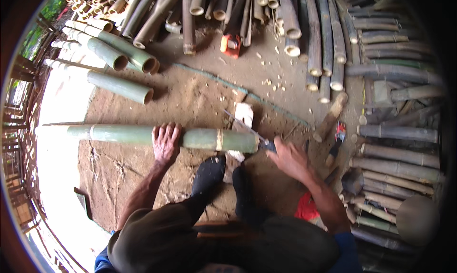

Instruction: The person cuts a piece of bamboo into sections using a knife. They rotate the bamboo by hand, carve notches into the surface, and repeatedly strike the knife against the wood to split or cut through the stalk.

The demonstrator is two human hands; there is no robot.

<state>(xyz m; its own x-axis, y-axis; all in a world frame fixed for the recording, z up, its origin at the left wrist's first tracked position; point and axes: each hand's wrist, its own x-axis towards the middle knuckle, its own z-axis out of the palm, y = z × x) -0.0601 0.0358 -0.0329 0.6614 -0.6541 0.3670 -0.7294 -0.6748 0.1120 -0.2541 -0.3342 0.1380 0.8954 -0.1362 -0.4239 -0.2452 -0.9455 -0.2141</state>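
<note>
A thick green bamboo pole (200, 139) lies crosswise in front of me, its right part over a whitish block (244, 115) on the ground. My left hand (166, 141) is closed over the top of the pole near its middle. At the pole's right end, my right hand (288, 159) grips the dark handle of a thin-bladed hand tool (247, 128). Its narrow blade slants up and left past the pole's end; whether it touches the bamboo, I cannot tell. My feet in dark socks (209, 175) rest just below the pole, either side of the block.
Cut green bamboo lengths (121, 86) lie at the far left. More bamboo poles (314, 44) are piled at the back, with stacked lengths (397, 132) along the right. An orange-red tool (231, 45) and a red cloth (308, 206) lie on the ground. Pale chips are scattered about.
</note>
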